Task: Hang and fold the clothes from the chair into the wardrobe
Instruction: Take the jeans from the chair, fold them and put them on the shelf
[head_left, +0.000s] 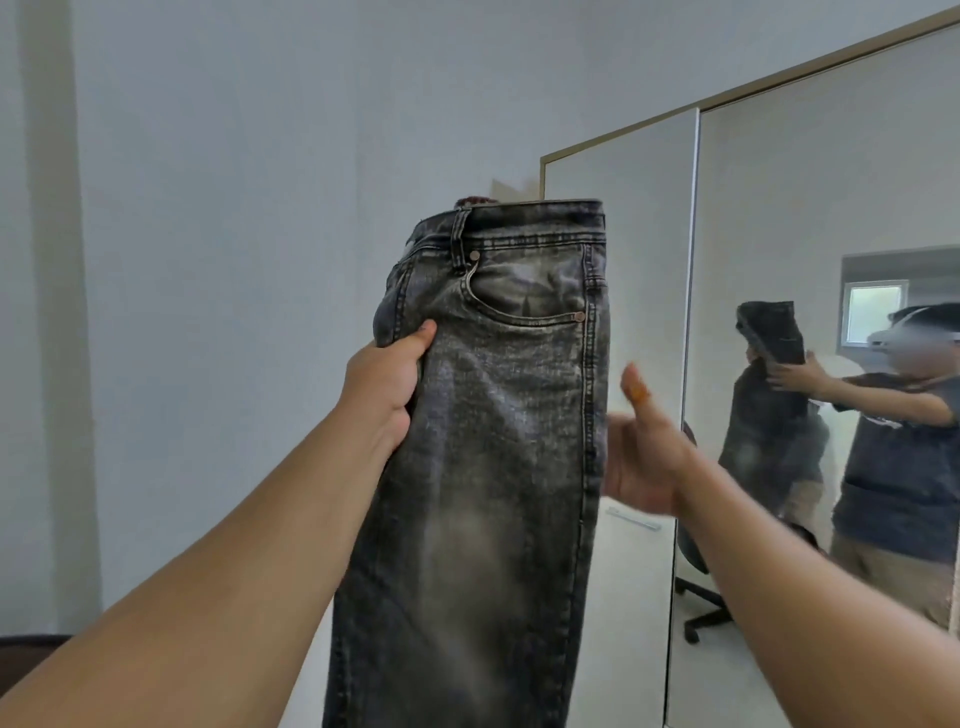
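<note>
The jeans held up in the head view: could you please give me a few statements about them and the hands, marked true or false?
1. The left hand grips the jeans at their left edge, thumb on the front. True.
2. The jeans are bright blue. False: they are faded black-grey.
3. The jeans are held with the waistband at the top. True.
4. The right hand holds a hanger. False: no hanger shows; it is at the right edge of the jeans, thumb raised.
5. The mirrored wardrobe door stands to the left of the jeans. False: it stands to their right.
</note>
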